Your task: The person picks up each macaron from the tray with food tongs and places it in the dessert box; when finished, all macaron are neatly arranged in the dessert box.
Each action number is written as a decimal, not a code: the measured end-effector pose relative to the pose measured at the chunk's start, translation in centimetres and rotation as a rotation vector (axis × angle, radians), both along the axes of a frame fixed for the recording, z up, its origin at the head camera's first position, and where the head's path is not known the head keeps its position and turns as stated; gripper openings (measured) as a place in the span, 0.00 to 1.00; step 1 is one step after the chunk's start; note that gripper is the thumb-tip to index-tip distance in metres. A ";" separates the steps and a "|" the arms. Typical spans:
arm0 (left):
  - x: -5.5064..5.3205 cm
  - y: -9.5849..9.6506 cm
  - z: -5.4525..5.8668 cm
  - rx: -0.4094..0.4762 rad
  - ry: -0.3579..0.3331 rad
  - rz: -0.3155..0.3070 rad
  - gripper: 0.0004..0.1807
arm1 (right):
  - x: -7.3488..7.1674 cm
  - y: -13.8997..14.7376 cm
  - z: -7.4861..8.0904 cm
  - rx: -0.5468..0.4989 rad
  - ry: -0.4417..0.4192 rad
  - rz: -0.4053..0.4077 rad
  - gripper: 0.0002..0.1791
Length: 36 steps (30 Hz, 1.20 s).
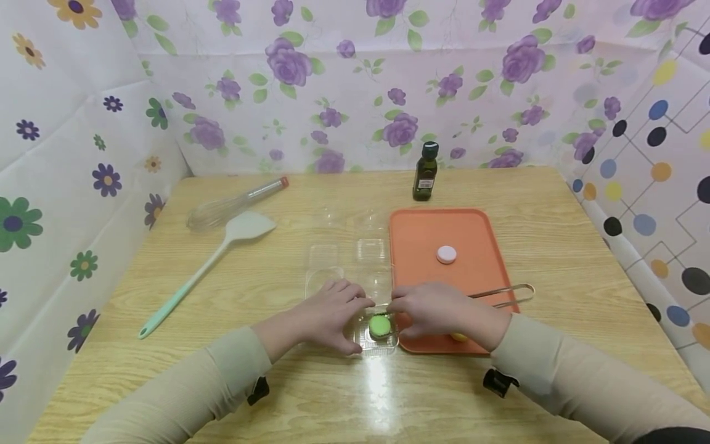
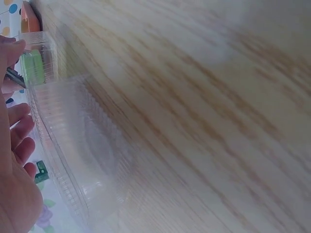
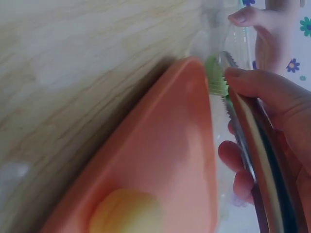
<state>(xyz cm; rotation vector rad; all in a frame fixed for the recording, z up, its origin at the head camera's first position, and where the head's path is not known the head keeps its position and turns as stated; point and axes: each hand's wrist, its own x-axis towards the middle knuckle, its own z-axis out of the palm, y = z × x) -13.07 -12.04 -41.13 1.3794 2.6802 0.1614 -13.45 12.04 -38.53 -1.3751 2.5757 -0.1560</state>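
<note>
A green macaron (image 1: 379,325) sits in the near right compartment of a clear plastic box (image 1: 324,274), which lies open on the table. My right hand (image 1: 435,308) holds metal tongs (image 3: 247,150), their toothed tips close around the green macaron (image 3: 215,80). At the box's near left side is my left hand (image 1: 333,317), its thumb and fingers spread apart beside that compartment. In the left wrist view, the box's clear wall (image 2: 82,141) stands right by the fingers. The tongs' looped rear end (image 1: 524,291) sticks out behind my right hand.
An orange tray (image 1: 410,234) adjoins the box on the right, with a pale pink macaron (image 1: 446,254) and a yellow macaron (image 1: 459,337) partly under my right forearm. A dark bottle (image 1: 426,172) stands behind. A whisk (image 1: 238,203) and a spatula (image 1: 208,268) lie at left.
</note>
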 end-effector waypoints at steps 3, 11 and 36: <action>-0.1 0.0 -0.1 0.002 0.005 -0.004 0.47 | -0.1 -0.3 0.2 0.009 0.016 0.011 0.18; -0.1 0.2 0.0 0.000 0.000 -0.003 0.46 | -0.1 -0.4 0.2 0.042 0.062 0.008 0.16; -2.0 0.2 1.9 0.012 -0.049 0.067 0.49 | -0.8 6.7 0.9 -0.115 -0.076 -0.124 0.25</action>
